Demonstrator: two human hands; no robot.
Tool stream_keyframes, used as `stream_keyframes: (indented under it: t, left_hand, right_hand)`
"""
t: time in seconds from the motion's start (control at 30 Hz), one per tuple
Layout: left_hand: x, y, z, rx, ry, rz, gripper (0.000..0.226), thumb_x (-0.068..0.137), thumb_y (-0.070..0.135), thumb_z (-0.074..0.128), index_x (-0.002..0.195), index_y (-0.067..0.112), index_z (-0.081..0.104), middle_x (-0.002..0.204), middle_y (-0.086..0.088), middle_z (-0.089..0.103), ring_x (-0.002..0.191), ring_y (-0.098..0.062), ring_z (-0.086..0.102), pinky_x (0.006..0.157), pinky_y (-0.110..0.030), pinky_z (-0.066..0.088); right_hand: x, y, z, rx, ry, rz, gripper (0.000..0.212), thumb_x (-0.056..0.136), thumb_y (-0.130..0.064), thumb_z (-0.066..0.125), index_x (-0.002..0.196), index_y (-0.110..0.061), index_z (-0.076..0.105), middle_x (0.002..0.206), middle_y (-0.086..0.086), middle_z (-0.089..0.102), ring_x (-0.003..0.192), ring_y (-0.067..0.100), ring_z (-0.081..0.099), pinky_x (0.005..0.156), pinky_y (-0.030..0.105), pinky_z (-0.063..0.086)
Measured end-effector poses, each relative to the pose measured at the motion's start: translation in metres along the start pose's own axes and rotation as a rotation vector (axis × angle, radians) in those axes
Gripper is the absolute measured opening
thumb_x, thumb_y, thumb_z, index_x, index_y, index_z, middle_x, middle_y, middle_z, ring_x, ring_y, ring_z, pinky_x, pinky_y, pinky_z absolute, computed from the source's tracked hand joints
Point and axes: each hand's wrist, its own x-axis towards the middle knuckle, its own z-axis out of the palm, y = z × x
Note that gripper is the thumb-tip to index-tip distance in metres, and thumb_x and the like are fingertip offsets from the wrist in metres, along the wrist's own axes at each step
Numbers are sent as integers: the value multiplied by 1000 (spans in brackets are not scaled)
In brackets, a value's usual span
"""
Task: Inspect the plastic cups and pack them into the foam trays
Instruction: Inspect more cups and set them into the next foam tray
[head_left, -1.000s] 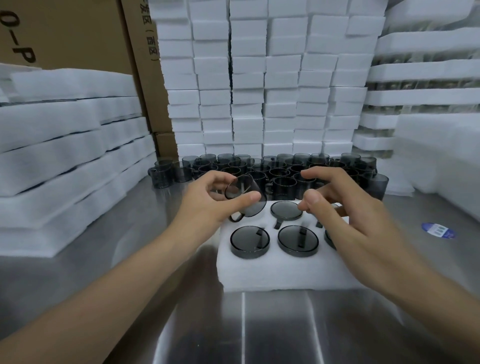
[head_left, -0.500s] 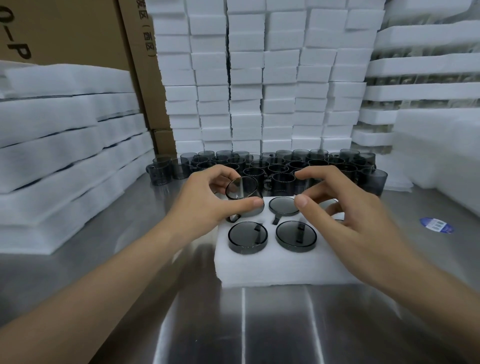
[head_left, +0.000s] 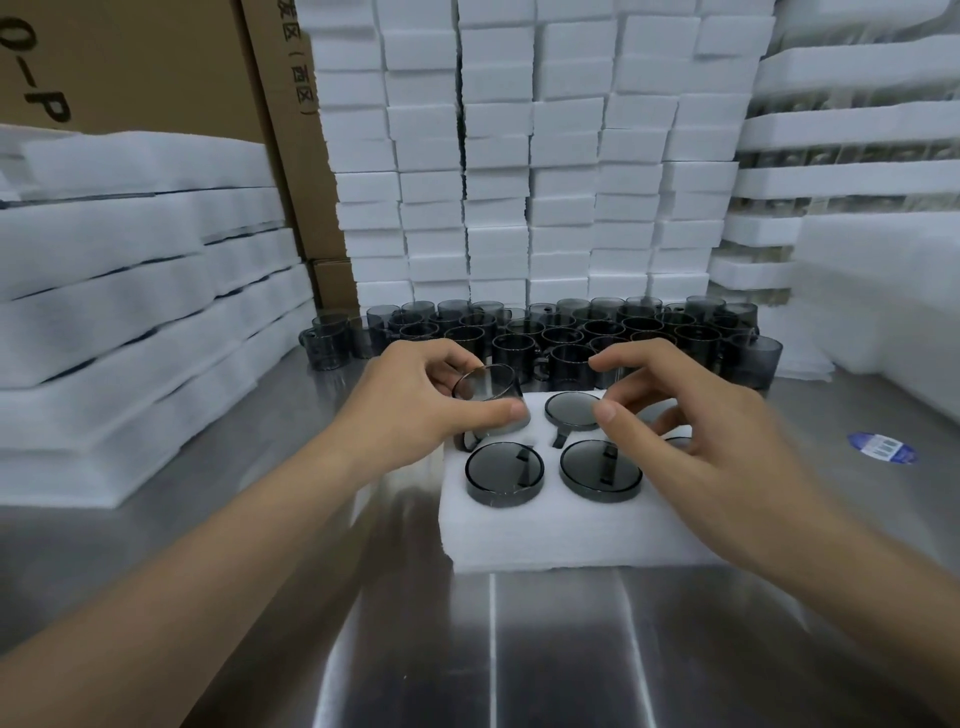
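CHANGE, vs 1 s ago: the cup in the left hand sits lower and flatter, closer to its slot. The right hand has edged in over the tray's far right.

ITEM 1, cup: dark see-through plastic, held upside down with its base up and slightly tilted. It's over the far-left slot of the foam tray, handle at the near-left. Not yet seated.

ITEM 2, left hand: thumb on the near wall and fingers curled round the far wall, gripping the cup.

ITEM 3, right hand: fingers curved and blurred above the far-right slot. A dark rim shows under it, but can't tell whether it grips anything.

ITEM 4, seated cups: three in plain view, i.e. near-left, near-middle and far-middle. All are base up and level with the foam.

ITEM 5, loose cups: a big batch standing upright on the steel table, just beyond the tray.

ITEM 6, foam stacks: at far, left and right.

STEP ADVICE (judgement): level the cup before pressing. Line its handle up w/ the notch as on its neighbours, then push straight down on the base. Foam probably grips tight, so steadying the tray w/ the right hand should help. Check it ends flush.
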Motion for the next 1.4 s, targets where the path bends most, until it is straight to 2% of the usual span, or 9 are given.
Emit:
stream_keyframes:
  t: [0.17, 0.33, 0.47, 0.6, 0.87, 1.0, 1.17, 1.3, 1.4]
  left_hand:
    - [-3, -2, 7, 58, -43, -14, 75, 41, 92, 83, 93, 39, 74, 88, 11, 75, 79, -4, 67, 72, -29, 54]
    - [-7, -5, 5, 61, -74, 15, 67, 59, 99, 68, 103, 48, 75, 111, 23, 70, 110, 4, 62, 99, -31, 48]
    - [-11, -9, -3, -88, -119, 17, 44, 81, 80, 69, 120, 60, 73, 130, 29, 67, 129, 7, 56, 120, -39, 41]
    - [-13, -12, -4, -32, -153, 18, 41, 85, 74, 72, 123, 62, 71, 136, 36, 62, 132, 16, 48, 120, -37, 36]
    - [-12, -11, 3, -102, -201, -6, 39, 82, 64, 78, 118, 51, 76, 125, 27, 73, 125, 7, 61, 121, -42, 40]
    - [-12, -12, 2, -90, -240, -48, 50, 76, 73, 79, 122, 52, 75, 130, 30, 70, 137, -1, 56, 124, -51, 37]
    - [-14, -5, 1, -26, -251, -68, 50, 76, 79, 75, 121, 58, 71, 135, 33, 65, 140, 2, 49, 126, -49, 33]
    - [-24, 7, 1, 102, -219, 9, 63, 86, 91, 50, 144, 64, 52, 152, 38, 45, 146, 10, 35, 127, -38, 28]
    - [-33, 27, 9, 191, -273, 64, 79, 84, 98, 27, 156, 69, 24, 167, 42, 17, 154, 19, 3, 124, -30, 8]
  right_hand:
    - [0, 2, 1, -10, -5, -8, 24, 97, -40, 63, 119, -50, 62, 102, -23, 70, 88, 5, 66, 72, 12, 49]
    - [1, 4, 0, -8, -5, -17, 25, 97, -38, 63, 119, -49, 62, 102, -21, 70, 91, 6, 66, 72, 12, 49]
    - [2, 6, -3, -5, 2, -16, 24, 99, -38, 64, 119, -50, 62, 101, -20, 69, 87, 8, 65, 69, 12, 48]
    - [1, 5, -2, -11, -1, -13, 23, 97, -40, 63, 119, -50, 62, 102, -22, 69, 85, 8, 65, 71, 14, 50]
    - [1, 4, -1, -12, -7, 2, 23, 96, -41, 62, 117, -49, 62, 103, -22, 69, 88, 8, 65, 73, 18, 51]
    - [1, 3, 1, -25, -14, -3, 21, 96, -39, 63, 115, -48, 63, 101, -22, 70, 92, 7, 65, 75, 20, 50]
    - [3, -1, -6, -29, -1, -1, 16, 97, -36, 66, 110, -45, 68, 102, -22, 71, 91, 5, 67, 72, 15, 50]
    - [15, 8, -32, -138, 54, 70, 13, 96, -45, 63, 107, -46, 69, 103, -31, 71, 100, -10, 64, 78, 17, 45]
    - [19, 20, -41, -303, -80, 193, 39, 95, -61, 55, 131, -50, 61, 128, -36, 60, 112, -14, 52, 97, 18, 39]
